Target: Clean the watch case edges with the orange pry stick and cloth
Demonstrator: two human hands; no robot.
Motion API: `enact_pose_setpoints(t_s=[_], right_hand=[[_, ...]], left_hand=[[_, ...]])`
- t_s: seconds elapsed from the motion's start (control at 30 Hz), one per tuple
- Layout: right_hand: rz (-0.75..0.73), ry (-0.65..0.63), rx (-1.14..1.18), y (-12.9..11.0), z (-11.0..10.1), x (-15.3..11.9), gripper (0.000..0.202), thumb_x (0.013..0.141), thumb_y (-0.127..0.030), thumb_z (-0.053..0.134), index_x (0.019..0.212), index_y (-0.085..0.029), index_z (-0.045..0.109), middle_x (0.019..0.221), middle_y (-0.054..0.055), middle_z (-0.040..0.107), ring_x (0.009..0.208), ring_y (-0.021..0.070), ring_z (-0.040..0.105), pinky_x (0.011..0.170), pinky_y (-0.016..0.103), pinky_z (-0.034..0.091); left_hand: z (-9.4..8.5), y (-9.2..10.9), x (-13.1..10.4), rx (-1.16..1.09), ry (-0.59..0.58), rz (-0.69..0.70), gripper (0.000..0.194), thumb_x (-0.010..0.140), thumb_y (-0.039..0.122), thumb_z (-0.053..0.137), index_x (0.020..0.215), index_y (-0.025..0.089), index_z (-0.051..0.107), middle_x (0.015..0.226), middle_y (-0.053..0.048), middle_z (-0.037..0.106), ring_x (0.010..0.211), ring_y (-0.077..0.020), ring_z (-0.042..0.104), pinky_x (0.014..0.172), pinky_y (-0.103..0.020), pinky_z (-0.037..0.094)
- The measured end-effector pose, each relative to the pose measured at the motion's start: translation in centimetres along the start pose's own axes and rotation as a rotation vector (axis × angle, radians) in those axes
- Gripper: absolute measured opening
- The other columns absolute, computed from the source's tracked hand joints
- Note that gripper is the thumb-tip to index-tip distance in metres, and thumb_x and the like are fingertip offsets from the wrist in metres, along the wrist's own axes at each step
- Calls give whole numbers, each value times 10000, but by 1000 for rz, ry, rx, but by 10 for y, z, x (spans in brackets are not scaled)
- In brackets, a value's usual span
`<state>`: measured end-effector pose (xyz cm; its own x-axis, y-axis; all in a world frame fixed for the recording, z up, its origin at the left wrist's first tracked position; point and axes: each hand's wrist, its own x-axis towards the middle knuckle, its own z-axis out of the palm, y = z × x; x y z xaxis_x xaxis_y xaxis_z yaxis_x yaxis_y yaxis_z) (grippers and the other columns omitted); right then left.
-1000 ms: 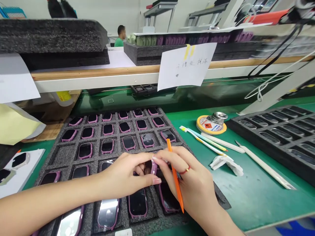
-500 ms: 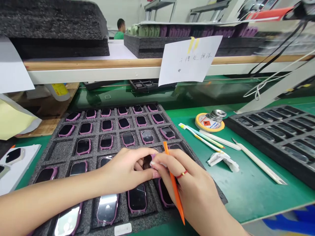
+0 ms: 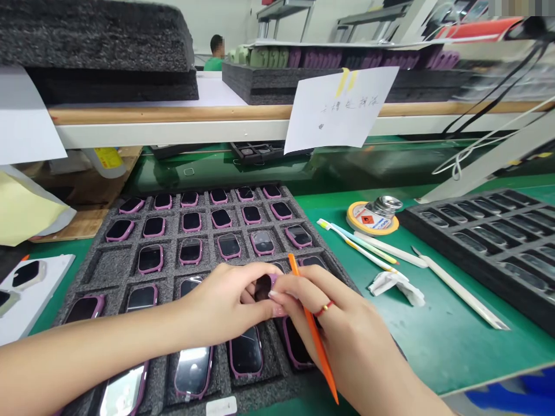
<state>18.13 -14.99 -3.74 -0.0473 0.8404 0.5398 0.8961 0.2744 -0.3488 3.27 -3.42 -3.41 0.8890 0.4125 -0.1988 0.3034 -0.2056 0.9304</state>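
My left hand (image 3: pixel 236 297) is closed on a purple watch case (image 3: pixel 263 287) with a dark face, mostly hidden behind the fingers. Closed too, my right hand (image 3: pixel 327 318) grips an orange plastic pry stick (image 3: pixel 318 341) like a pen, its fingertips against the same watch case. The stick slants, upper end by the fingers and lower tip towards me. Both hands are over a grey foam tray (image 3: pixel 111 267), whose pockets hold several purple watches, such as one watch (image 3: pixel 245 352) just below the hands.
Right of the tray lie toothbrushes (image 3: pixel 364 245), a crumpled tissue (image 3: pixel 396 286), a white-handled blade (image 3: pixel 466 292) and a round can (image 3: pixel 373 218). A second black tray (image 3: pixel 472 254) stands far right. A shelf (image 3: pixel 165 130) with hanging paper (image 3: pixel 340 110) crosses the back. One person (image 3: pixel 214 55) sits beyond.
The orange pry stick has tilted a little, its lower tip swinging right. The hands stay together on the watch case. The whole view has shifted slightly.
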Motion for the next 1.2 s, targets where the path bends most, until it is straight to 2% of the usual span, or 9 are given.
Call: enact_pose_setpoints(t_s=[0.17, 0.3, 0.47, 0.57, 0.67, 0.77, 0.87, 0.97, 1.2], right_hand=[[12, 6, -36, 3, 3, 7, 172, 1002, -114, 475, 885, -185, 581, 784, 26, 581, 587, 128, 540, 537, 247, 431], [22, 37, -34, 2, 1, 4, 156, 1009, -129, 472, 918, -181, 588, 798, 37, 593, 604, 136, 561, 543, 248, 438], [38, -50, -44, 1, -3, 4, 203, 1009, -152, 463, 868, -177, 608, 754, 31, 586, 575, 132, 548, 523, 245, 452], [73, 61, 8, 7, 1, 11, 179, 983, -154, 502, 862, -181, 631, 808, 57, 653, 641, 150, 616, 588, 262, 509], [243, 142, 257, 12, 4, 12, 86, 924, -197, 611, 849, -197, 654, 794, 37, 700, 646, 149, 651, 624, 267, 545], [470, 171, 559, 11, 5, 8, 112, 877, -284, 669, 807, -198, 653, 691, 11, 692, 570, 140, 641, 534, 240, 527], [543, 114, 663, 6, 7, 5, 143, 837, -305, 676, 760, -195, 625, 638, 1, 663, 559, 140, 631, 513, 230, 514], [551, 10, 614, 2, 8, 7, 115, 806, -268, 649, 746, -204, 575, 608, -14, 630, 550, 141, 621, 535, 241, 519], [506, -40, 412, 0, 8, 9, 118, 781, -224, 586, 696, -224, 503, 573, -37, 564, 492, 112, 521, 481, 215, 438]], left_hand=[[0, 1, 2, 59, 45, -10, 181, 885, 376, 640, 955, 210, 625, 586, 86, 431, 494, -83, 348, 451, -207, 244], [1, 3, 2, 98, 51, -8, 214, 874, 366, 652, 1021, 211, 642, 538, 103, 396, 476, -84, 335, 445, -211, 222], [1, 3, 1, 80, 44, -7, 250, 868, 336, 658, 1085, 213, 651, 611, 82, 479, 498, -85, 375, 465, -211, 256], [1, 2, 0, 72, 76, -23, 300, 831, 386, 705, 1063, 201, 658, 631, 65, 521, 535, -104, 440, 495, -216, 326], [3, 0, 0, -17, 99, -45, 349, 786, 395, 748, 1059, 199, 653, 695, 38, 598, 603, -134, 542, 543, -232, 416], [3, 0, -1, -72, 99, -46, 378, 768, 395, 762, 1071, 203, 643, 755, 15, 651, 670, -160, 603, 585, -249, 470], [3, -1, 0, -56, 89, -46, 345, 774, 388, 755, 1045, 205, 643, 754, 11, 660, 676, -161, 608, 596, -251, 472], [3, -1, 1, -2, 100, -57, 318, 797, 395, 730, 1040, 207, 648, 696, 29, 618, 625, -144, 563, 572, -241, 426], [4, 0, 1, 40, 106, -36, 178, 822, 333, 677, 940, 206, 635, 634, 60, 554, 563, -104, 478, 510, -203, 334]])
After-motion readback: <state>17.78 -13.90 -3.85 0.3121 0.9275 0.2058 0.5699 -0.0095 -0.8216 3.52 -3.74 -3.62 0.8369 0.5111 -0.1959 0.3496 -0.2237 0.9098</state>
